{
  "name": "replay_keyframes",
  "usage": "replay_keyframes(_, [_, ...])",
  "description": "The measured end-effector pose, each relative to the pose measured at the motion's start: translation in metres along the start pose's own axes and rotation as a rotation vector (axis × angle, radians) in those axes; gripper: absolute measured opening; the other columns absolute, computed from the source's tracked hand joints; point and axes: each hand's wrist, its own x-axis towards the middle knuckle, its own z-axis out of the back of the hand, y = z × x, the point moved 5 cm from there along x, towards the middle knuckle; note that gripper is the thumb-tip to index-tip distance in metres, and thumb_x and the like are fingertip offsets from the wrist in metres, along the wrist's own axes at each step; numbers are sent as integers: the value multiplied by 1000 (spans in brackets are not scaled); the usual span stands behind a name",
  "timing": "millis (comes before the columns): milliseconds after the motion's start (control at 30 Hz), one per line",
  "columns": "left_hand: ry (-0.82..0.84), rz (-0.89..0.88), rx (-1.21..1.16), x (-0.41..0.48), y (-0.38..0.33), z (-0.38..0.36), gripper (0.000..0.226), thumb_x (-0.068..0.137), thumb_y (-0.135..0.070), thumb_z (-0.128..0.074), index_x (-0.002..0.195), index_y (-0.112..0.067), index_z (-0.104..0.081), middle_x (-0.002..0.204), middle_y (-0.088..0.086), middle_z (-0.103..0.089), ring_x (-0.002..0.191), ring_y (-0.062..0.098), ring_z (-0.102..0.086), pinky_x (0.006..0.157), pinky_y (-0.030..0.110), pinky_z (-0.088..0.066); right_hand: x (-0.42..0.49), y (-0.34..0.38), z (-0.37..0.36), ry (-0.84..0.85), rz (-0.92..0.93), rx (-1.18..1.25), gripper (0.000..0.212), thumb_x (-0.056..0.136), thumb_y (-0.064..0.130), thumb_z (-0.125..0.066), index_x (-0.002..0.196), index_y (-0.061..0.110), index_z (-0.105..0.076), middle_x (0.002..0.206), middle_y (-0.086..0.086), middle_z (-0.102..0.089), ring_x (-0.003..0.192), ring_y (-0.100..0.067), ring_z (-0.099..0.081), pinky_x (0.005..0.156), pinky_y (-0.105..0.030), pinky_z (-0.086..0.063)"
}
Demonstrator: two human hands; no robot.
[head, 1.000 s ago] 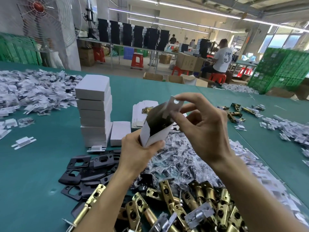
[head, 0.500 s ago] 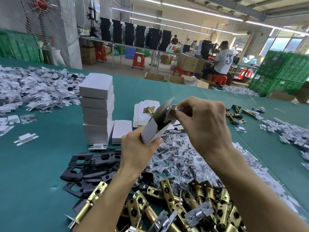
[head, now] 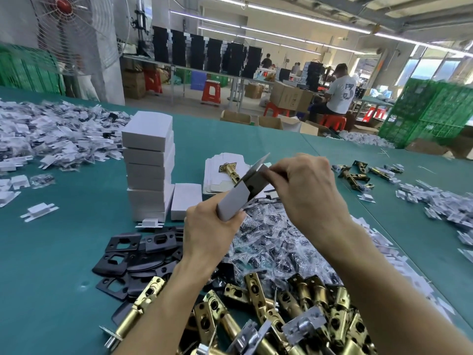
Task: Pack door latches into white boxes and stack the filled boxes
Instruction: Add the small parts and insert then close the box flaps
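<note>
Box (head: pixel 234 203) is up off the table (head: pixel 64 278), tilted, between my two hands, just above the bag heap (head: pixel 268 239). L hand (head: pixel 210 234) grips its lower end, thumb on one side, fingers curled round the other, clamped on the card. R hand (head: pixel 304 185) is at the top end, fingertips together, pinching the flap by the dark open mouth. Can't tell if a latch is inside yet.

Handling, my read: box is thin card, v. light, crushes easy. Hold it by edges/corners near the closed end, not mid-panel, & go gentle on the flap or it creases wrong. W/ a latch in, the weight sits low & could slide out the open end, so keep the mouth up till it's tucked.

Latches (head: pixel 281 311) in the near pile look brass: heavy, stiff, prob. slick. Take one by the barrel, not the faceplate.

Stack (head: pixel 148 160) stands to the left, tall & a bit uneven. Set the next one down flat, no shove.
</note>
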Motion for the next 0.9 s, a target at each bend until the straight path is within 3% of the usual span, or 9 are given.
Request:
replay_keyframes(167, [17, -3, 26, -2, -2, 0, 20, 74, -27, -87, 89, -30, -74, 51, -24, -54, 55, -4, -53, 45, 8, -35, -1, 2, 2, -64, 0, 77, 12, 91, 13, -66, 102, 12, -71, 88, -10, -68, 80, -32, -63, 75, -46, -53])
replay_keyframes(233, [23, -10, 23, -2, -4, -1, 20, 74, -26, -87, 89, -30, -73, 60, -31, -57, 56, -5, -53, 44, 7, -34, 0, 1, -2, -39, -22, 85, 13, 90, 11, -64, 103, 11, -66, 89, -11, -69, 81, -34, -64, 74, -46, -53])
replay_keyframes(333, [28, -6, 21, -2, -3, -1, 20, 74, -25, -86, 88, -31, -73, 60, -28, -59, 57, -6, -54, 45, 8, -37, 0, 1, -5, 6, -3, 30, 18, 89, 9, -61, 100, 16, -73, 87, -11, -69, 80, -35, -62, 70, -44, -53])
replay_keyframes(433, [43, 41, 29, -2, 1, -2, 20, 75, -30, -85, 75, -37, -66, 53, -15, -57, 54, -2, -52, 45, 15, -41, -2, 0, -13, 141, 33, 5, 22, 96, 17, -58, 106, 25, -75, 94, -5, -63, 87, -29, -59, 72, -44, -52])
replay_keyframes(533, [61, 101, 5, 0, 5, -3, 28, 74, -33, -85, 69, -44, -59, 57, -27, -59, 52, -3, -53, 43, 12, -38, -3, -10, -22, 222, 33, 28, 25, 100, 25, -51, 111, 28, -73, 93, 0, -51, 90, -22, -52, 76, -44, -49])
replay_keyframes(633, [73, 136, -28, 2, 7, -2, 30, 73, -31, -86, 66, -43, -59, 54, -26, -57, 51, -2, -52, 43, 11, -37, -3, -21, -19, 77, -1, 139, 20, 98, 24, -54, 101, 25, -74, 86, 6, -51, 80, -14, -51, 70, -37, -45])
replay_keyframes(733, [48, 156, -5, 7, 8, 9, 28, 69, -28, -88, 66, -37, -62, 49, -22, -55, 49, -4, -53, 43, 9, -37, -6, -33, -25, -17, -78, 229, 18, 95, 17, -57, 91, 19, -74, 83, 6, -66, 77, -10, -58, 71, -33, -48])
replay_keyframes(800, [-1, 160, 34, 15, 7, 25, 25, 67, -29, -89, 73, -36, -66, 55, -25, -56, 49, -6, -54, 41, 7, -36, -10, -41, -42, 110, -149, 221, 18, 96, 17, -55, 92, 17, -73, 85, 5, -70, 75, -10, -62, 72, -36, -54])
replay_keyframes(900, [-71, 188, 59, 27, 10, 49, 25, 65, -36, -90, 80, -31, -71, 66, -23, -61, 60, 2, -63, 47, 17, -46, -24, -38, -84, 559, -123, 125, 16, 98, 23, -56, 103, 17, -70, 100, 1, -72, 82, -10, -65, 80, -36, -57])
